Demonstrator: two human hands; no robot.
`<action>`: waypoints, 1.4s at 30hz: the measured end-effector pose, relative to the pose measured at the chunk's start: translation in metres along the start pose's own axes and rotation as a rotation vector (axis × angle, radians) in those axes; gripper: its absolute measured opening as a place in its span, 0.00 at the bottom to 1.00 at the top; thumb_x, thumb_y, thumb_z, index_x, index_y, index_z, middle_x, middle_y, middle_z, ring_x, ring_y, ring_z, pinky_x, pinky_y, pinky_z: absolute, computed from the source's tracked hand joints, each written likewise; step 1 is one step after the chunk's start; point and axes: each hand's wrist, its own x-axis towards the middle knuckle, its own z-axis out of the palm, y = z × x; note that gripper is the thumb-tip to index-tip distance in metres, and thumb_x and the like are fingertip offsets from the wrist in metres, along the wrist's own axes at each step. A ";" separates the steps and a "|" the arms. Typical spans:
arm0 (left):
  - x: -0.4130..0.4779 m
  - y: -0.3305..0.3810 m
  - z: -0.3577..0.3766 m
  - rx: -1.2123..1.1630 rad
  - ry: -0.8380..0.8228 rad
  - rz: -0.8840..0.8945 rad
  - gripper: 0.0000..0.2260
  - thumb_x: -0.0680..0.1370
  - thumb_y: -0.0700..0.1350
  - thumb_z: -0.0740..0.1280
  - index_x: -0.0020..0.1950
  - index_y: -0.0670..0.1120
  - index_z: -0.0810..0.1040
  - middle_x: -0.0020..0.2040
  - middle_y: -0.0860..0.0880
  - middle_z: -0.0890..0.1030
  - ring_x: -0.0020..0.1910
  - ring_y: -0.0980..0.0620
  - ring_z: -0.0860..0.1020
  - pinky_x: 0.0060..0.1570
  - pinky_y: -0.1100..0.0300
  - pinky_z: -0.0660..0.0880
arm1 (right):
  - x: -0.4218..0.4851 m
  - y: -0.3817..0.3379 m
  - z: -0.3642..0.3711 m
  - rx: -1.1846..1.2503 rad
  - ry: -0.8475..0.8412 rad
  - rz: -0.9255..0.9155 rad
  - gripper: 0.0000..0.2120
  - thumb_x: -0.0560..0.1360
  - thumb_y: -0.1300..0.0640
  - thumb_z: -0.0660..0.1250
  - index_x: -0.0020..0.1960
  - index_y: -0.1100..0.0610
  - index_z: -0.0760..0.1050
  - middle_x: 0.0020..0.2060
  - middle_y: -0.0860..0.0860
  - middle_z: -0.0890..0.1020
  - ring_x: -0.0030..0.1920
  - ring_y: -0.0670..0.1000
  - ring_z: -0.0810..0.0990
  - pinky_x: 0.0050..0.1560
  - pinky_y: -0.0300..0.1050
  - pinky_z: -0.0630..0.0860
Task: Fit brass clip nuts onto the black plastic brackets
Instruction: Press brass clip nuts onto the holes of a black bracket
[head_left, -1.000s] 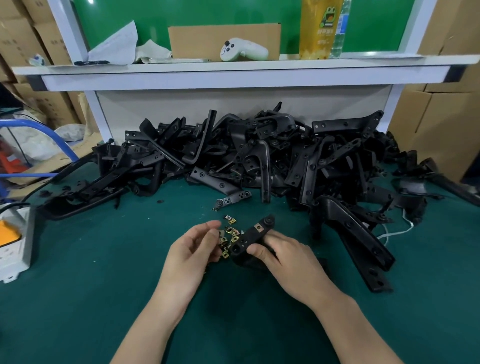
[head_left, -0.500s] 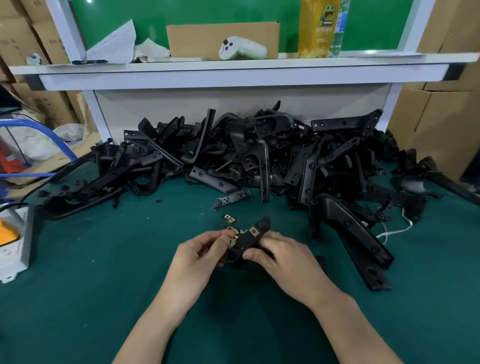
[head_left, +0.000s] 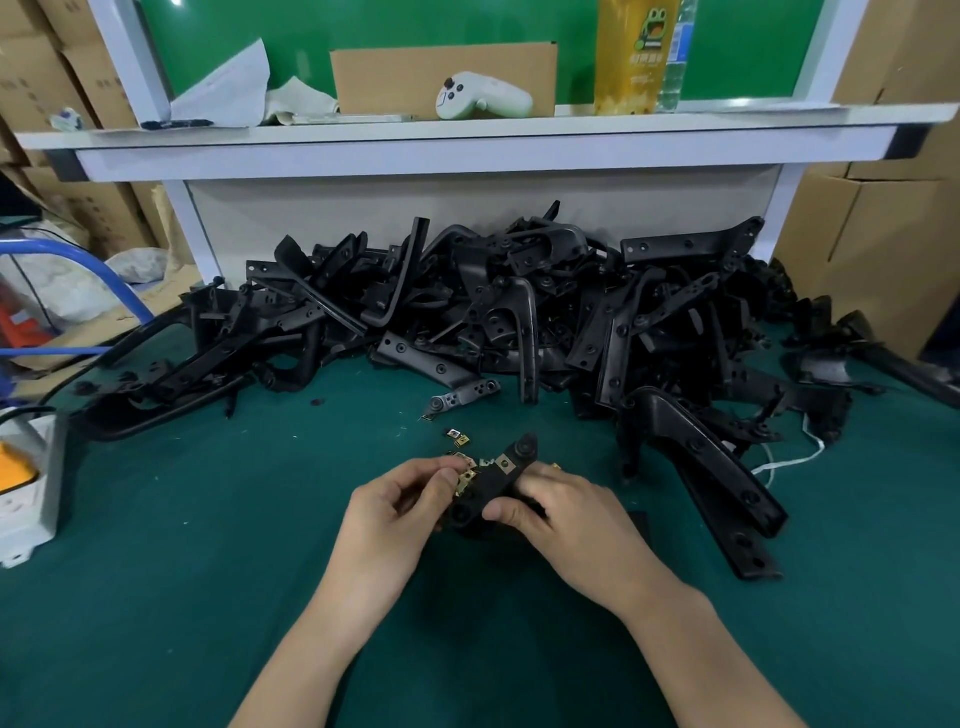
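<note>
My right hand (head_left: 566, 514) grips a small black plastic bracket (head_left: 491, 483) just above the green mat; one brass clip nut (head_left: 505, 461) sits on its upper part. My left hand (head_left: 395, 512) pinches another brass clip nut (head_left: 465, 480) against the bracket's left edge. A few loose brass clip nuts (head_left: 456, 436) lie on the mat just beyond the hands. A big heap of black brackets (head_left: 519, 317) fills the back of the table.
A long black bracket (head_left: 711, 478) lies to the right of my hands, a white cord (head_left: 789, 460) beyond it. A white and orange power strip (head_left: 26, 483) sits at the left edge. The shelf (head_left: 467, 140) above holds a white controller (head_left: 480, 96) and a cardboard box.
My left hand left the loose nuts with one pinched and brought it against the bracket. My right hand raised the bracket slightly toward me.
</note>
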 end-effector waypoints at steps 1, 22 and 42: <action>0.000 0.000 0.000 0.001 -0.006 -0.005 0.09 0.81 0.43 0.68 0.47 0.54 0.87 0.40 0.54 0.86 0.34 0.62 0.77 0.40 0.72 0.74 | 0.000 0.000 0.000 -0.002 -0.003 0.005 0.29 0.73 0.23 0.45 0.57 0.40 0.71 0.57 0.37 0.74 0.55 0.44 0.72 0.37 0.30 0.60; -0.010 -0.002 0.013 0.110 -0.023 0.014 0.16 0.77 0.41 0.73 0.63 0.55 0.79 0.49 0.62 0.84 0.49 0.62 0.82 0.49 0.74 0.73 | 0.003 -0.005 -0.002 -0.101 -0.025 0.112 0.18 0.81 0.37 0.53 0.56 0.47 0.76 0.59 0.40 0.76 0.53 0.50 0.78 0.43 0.48 0.69; -0.008 -0.017 0.016 0.216 0.037 0.078 0.12 0.76 0.46 0.74 0.56 0.59 0.80 0.43 0.63 0.84 0.41 0.58 0.82 0.41 0.73 0.73 | 0.002 -0.005 0.003 -0.147 0.001 0.087 0.29 0.76 0.32 0.43 0.57 0.46 0.75 0.58 0.40 0.76 0.52 0.49 0.79 0.41 0.47 0.68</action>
